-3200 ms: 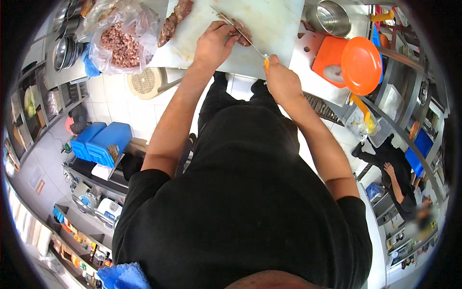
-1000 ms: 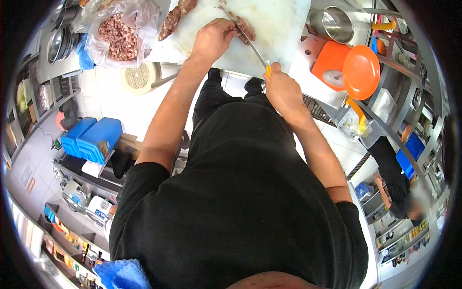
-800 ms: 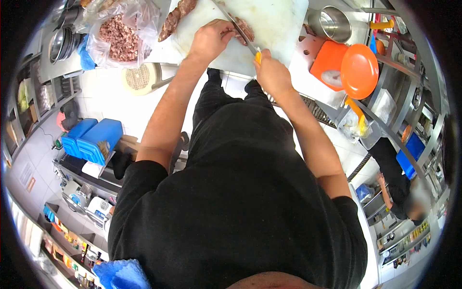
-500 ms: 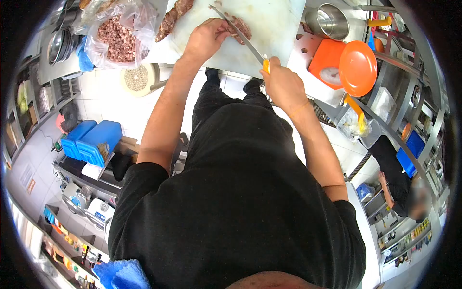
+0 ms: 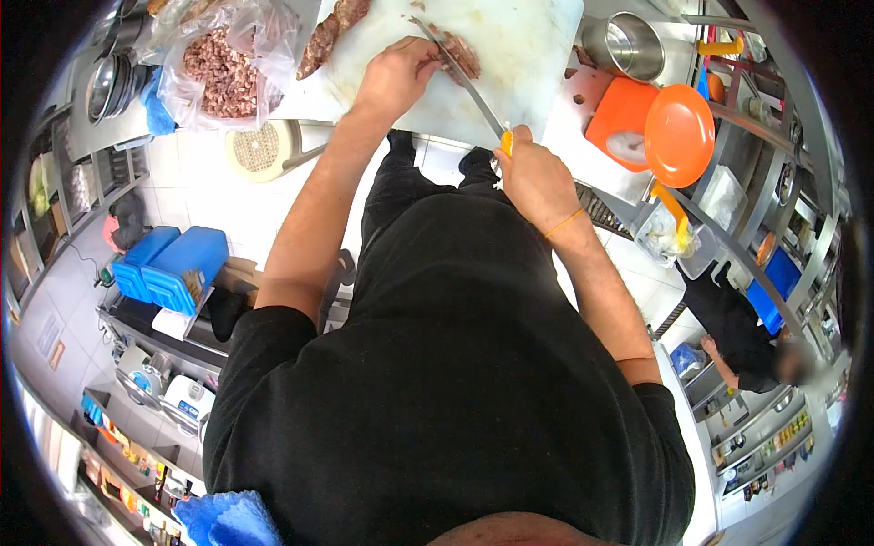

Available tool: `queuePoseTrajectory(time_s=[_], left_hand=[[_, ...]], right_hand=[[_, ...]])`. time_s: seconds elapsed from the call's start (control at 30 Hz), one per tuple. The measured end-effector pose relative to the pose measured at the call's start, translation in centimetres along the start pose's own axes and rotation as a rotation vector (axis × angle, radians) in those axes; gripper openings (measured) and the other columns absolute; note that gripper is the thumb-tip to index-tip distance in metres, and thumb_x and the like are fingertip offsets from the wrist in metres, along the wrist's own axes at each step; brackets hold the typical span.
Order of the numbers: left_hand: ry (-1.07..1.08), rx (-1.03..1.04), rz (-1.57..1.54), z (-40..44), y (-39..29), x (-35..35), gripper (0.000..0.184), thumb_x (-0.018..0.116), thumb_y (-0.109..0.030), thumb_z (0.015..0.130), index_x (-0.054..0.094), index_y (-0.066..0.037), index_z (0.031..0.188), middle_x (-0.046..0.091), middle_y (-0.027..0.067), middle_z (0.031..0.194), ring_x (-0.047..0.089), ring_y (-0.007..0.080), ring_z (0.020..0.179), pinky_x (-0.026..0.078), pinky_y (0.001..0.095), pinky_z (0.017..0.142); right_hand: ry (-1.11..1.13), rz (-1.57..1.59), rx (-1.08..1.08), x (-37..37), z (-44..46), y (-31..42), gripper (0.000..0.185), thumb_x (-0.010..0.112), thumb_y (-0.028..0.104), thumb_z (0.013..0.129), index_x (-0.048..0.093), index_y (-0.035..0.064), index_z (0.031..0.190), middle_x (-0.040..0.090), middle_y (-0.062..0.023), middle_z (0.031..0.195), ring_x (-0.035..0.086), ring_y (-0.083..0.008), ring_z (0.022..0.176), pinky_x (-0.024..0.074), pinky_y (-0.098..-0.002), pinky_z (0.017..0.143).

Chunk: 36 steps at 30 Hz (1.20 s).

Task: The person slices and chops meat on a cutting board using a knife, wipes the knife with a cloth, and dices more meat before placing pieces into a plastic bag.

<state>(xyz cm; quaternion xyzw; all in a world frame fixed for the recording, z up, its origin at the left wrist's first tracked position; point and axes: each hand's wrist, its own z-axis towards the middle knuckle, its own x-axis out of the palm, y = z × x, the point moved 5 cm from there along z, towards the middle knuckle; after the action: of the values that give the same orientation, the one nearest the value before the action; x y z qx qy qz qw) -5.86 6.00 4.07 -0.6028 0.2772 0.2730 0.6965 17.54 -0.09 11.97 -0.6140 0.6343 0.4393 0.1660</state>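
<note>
My right hand [image 5: 539, 182] grips the yellow handle of a long knife [image 5: 475, 98], whose blade slants up and left across the white cutting board [image 5: 533, 55]. Beside the blade lies a piece of brownish-red meat [image 5: 462, 56]. The curled fingers of my left hand [image 5: 398, 77] press at the near left side of that piece, close to the blade; the fingertips are partly hidden. A longer strip of meat [image 5: 330, 38] rests on the board's left part. Farther left, an open clear plastic bag [image 5: 273, 68] holds diced meat [image 5: 218, 73].
To the right stand a steel pot [image 5: 628, 45], an orange container [image 5: 614, 127] and an orange oval lid [image 5: 679, 135]. A blue cloth [image 5: 157, 105] lies left of the bag. Below the counter is a beige stool [image 5: 259, 150]. Another person [image 5: 728, 318] is at far right.
My right hand and the knife have drawn slightly back toward my body, and the blade tip has shifted right. My left hand has barely moved. The other person has moved slightly.
</note>
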Motion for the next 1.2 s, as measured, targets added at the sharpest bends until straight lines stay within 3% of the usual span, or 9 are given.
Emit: queuePoseTrajectory(time_s=[0.53, 0.8, 0.9, 1.0, 1.1, 1.2], left_hand=[[0.020, 0.081, 0.049, 0.5, 0.3, -0.2, 0.016, 0.078, -0.012, 0.091, 0.074, -0.005, 0.104, 0.076, 0.0103, 0.101, 0.074, 0.0307, 0.091, 0.060, 0.0393, 0.082], [0.033, 0.021, 0.067, -0.2, -0.3, -0.3, 0.020, 0.078, -0.014, 0.091, 0.074, -0.007, 0.109, 0.077, 0.0097, 0.102, 0.074, 0.0314, 0.092, 0.060, 0.0404, 0.083], [0.031, 0.029, 0.048, -0.6, -0.2, -0.4, 0.026, 0.078, -0.014, 0.092, 0.074, -0.009, 0.117, 0.077, 0.0098, 0.110, 0.075, 0.0318, 0.098, 0.060, 0.0405, 0.086], [0.098, 0.031, 0.165, -0.7, -0.9, -1.0, 0.040, 0.076, -0.013, 0.092, 0.069, -0.013, 0.131, 0.072, 0.0093, 0.129, 0.070, 0.0320, 0.115, 0.059, 0.0423, 0.097], [0.093, 0.182, 0.255, 0.0, -2.1, -1.6, 0.052, 0.073, -0.009, 0.092, 0.061, -0.016, 0.143, 0.063, 0.0075, 0.146, 0.060, 0.0321, 0.133, 0.051, 0.0440, 0.111], [0.197, 0.458, 0.415, 1.3, -3.3, -0.7, 0.061, 0.071, -0.004, 0.091, 0.058, -0.017, 0.149, 0.058, 0.0056, 0.152, 0.053, 0.0312, 0.142, 0.043, 0.0445, 0.120]], right_hand=[[-0.067, 0.083, -0.003, 4.1, 5.5, 0.3, 0.037, 0.059, 0.030, 0.106, 0.052, -0.0049, 0.117, 0.074, -0.0286, 0.089, 0.073, -0.0487, 0.086, 0.0577, -0.0568, 0.078], [-0.110, 0.118, -0.015, 1.5, 6.0, 1.2, 0.035, 0.059, 0.030, 0.105, 0.056, -0.0023, 0.117, 0.075, -0.0282, 0.093, 0.073, -0.0479, 0.090, 0.0559, -0.0577, 0.084], [-0.078, 0.104, 0.037, 0.2, 2.2, 0.5, 0.035, 0.060, 0.031, 0.105, 0.057, -0.0017, 0.117, 0.074, -0.0285, 0.092, 0.073, -0.0482, 0.089, 0.0556, -0.0582, 0.084], [-0.107, 0.085, 0.047, -0.4, -0.5, -0.8, 0.036, 0.060, 0.032, 0.105, 0.057, -0.0019, 0.117, 0.074, -0.0281, 0.089, 0.073, -0.0489, 0.087, 0.0561, -0.0582, 0.082], [-0.154, 0.068, 0.073, -0.3, -2.3, -2.8, 0.037, 0.061, 0.033, 0.105, 0.056, -0.0024, 0.116, 0.074, -0.0286, 0.086, 0.073, -0.0492, 0.084, 0.0567, -0.0581, 0.077], [-0.198, 0.067, 0.105, 0.5, -3.4, -5.0, 0.038, 0.062, 0.033, 0.104, 0.055, -0.0031, 0.116, 0.073, -0.0293, 0.084, 0.073, -0.0493, 0.082, 0.0569, -0.0581, 0.074]])
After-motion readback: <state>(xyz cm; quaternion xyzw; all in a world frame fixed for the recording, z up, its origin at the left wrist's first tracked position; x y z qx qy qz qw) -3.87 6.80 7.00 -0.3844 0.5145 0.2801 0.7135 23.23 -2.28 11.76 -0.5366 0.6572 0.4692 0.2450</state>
